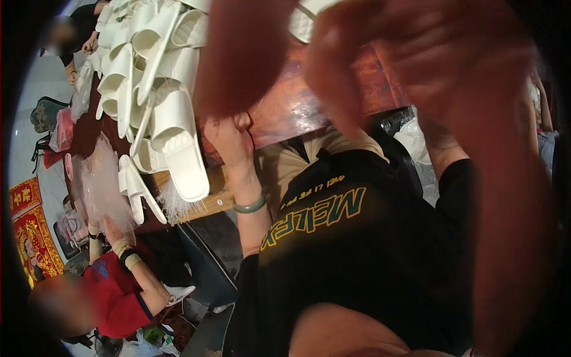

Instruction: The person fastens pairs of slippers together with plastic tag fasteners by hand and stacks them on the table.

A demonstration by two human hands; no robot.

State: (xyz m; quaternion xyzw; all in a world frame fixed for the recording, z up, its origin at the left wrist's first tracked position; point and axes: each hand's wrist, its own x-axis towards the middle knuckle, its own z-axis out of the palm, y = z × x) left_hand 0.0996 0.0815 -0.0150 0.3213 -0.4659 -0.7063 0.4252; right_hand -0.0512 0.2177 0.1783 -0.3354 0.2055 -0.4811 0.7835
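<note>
My left hand (231, 138) rests at the edge of a dark red wooden table (285, 107). Its fingers are curled into a loose fist, nothing shows in it, and a green bangle (250, 206) sits on the wrist. My right hand (410, 53) is raised very close to the camera, a large red blur across the top and right. I cannot make out its fingers or anything in it. A heap of white slippers (160, 89) lies on the table just left of my left hand. My black shirt fills the lower middle.
A person in a red top (119, 291) at lower left handles clear plastic bags (104, 184) by the table. Another person's hands (89, 44) work at the far upper left. Red and gold pictures (33, 238) lie at the left edge.
</note>
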